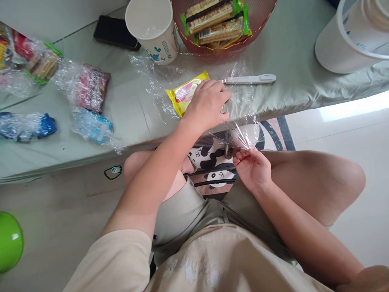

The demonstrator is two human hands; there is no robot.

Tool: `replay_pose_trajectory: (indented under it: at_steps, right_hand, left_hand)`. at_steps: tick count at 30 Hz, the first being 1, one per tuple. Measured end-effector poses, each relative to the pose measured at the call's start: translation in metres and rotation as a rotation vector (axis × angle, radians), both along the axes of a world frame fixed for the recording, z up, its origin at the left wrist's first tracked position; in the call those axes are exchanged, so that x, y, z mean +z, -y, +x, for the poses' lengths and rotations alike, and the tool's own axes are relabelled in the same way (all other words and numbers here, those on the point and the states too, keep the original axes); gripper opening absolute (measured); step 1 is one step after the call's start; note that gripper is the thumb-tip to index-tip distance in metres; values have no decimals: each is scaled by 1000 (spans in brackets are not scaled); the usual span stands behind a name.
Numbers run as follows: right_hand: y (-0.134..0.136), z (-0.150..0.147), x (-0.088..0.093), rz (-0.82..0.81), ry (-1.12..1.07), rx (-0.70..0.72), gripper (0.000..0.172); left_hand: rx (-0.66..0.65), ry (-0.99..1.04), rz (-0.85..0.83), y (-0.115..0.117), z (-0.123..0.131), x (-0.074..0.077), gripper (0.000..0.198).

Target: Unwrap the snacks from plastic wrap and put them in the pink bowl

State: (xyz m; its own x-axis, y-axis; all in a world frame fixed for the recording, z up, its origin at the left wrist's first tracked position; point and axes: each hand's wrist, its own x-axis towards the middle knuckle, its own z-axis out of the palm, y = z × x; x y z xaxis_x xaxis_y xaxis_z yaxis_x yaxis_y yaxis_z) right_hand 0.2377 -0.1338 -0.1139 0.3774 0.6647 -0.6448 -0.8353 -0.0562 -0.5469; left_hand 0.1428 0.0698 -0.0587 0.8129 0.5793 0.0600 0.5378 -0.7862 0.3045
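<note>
A yellow snack packet [182, 95] with a pink and white label lies on a sheet of clear plastic film [158, 83] near the table's front edge. My left hand [209, 99] comes over the packet's right end, fingers curled down around it; that end is hidden beneath them. Below the edge, my right hand [252, 168] pinches a gathered corner of the film, stretched tight towards my lap. Just beyond my left hand lies a slim white-handled tool [251, 79], perhaps a craft knife, partly under the film.
Film-wrapped snacks [91, 89] lie at the left. Behind the film stand a paper cup [150, 24] and a reddish bowl [219, 50] of wrapped biscuits, with a black phone [115, 32] beside the cup. A white bin-like container [334, 48] is at the right, a green round object [9, 242] lower left.
</note>
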Motion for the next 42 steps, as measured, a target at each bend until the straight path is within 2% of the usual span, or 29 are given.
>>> replay_pose_trajectory:
  at_steps: [4,9,14,17,23,27,31,34,37,42]
  right_hand:
    - [-3,1,-4,-42,26,-41,32]
    - [-17,-2,-12,-88,83,-23,45]
    - [-11,10,-21,-154,186,-165,45]
    - [-7,16,-22,-171,181,-202,42]
    - [-22,9,-20,-57,118,-70,47]
    - [-19,16,-29,-65,253,-176,51]
    - [-7,28,-32,-103,256,-239,45]
    - [-10,26,-26,-91,164,-159,41]
    - [-17,18,-20,-53,105,-54,47]
    - [-15,18,-25,-55,210,-132,46]
  left_hand:
    - [-4,-26,-22,0,0,3,19]
    - [2,-46,-19,0,0,5,19]
    - [-16,-30,13,-1,-1,4,18]
    - [-19,2,14,0,-1,4,18]
    - [5,-22,-15,1,0,7,20]
    - [-6,-17,2,0,-1,4,18]
    - [-26,27,26,-1,-2,0,17]
    - [-29,43,33,-1,-2,0,16]
    - [-19,13,19,0,-1,3,16]
    - [-21,19,22,0,-2,3,18]
